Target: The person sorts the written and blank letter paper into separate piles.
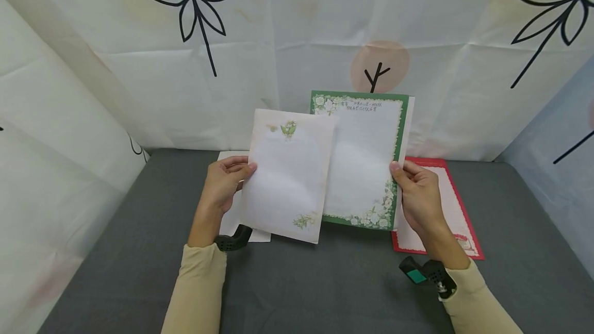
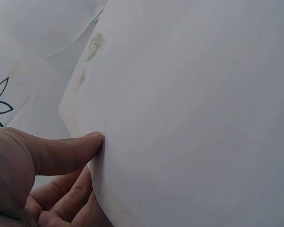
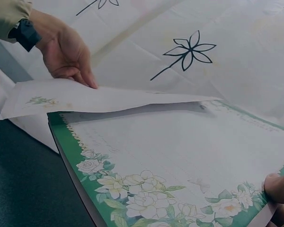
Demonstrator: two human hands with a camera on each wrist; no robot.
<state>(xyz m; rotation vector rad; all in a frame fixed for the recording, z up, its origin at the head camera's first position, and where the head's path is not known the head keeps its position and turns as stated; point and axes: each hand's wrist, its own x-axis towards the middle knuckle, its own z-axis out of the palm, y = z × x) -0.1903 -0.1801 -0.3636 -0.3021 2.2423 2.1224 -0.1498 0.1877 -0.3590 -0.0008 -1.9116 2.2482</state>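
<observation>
My left hand (image 1: 226, 182) pinches the left edge of a cream sheet of stationery paper (image 1: 287, 179), thumb in front and fingers behind. Small green floral prints mark the sheet's top and lower right corner. With my right hand (image 1: 419, 195) I grip the right edge of a green-bordered sheet of stationery paper (image 1: 359, 164), printed with white flowers and bearing handwriting near its top. A white edge shows behind this green sheet. The cream sheet overlaps its left side, and both are held up above the table. In the right wrist view, the cream paper (image 3: 52, 100) slants over the green one (image 3: 151, 156).
A red-bordered sheet (image 1: 466, 220) lies on the dark grey table (image 1: 325, 282) at the right, partly behind my right hand. White paper (image 1: 259, 237) lies at the left behind the cream sheet. A pale curtain with plant drawings (image 1: 297, 30) hangs along the back.
</observation>
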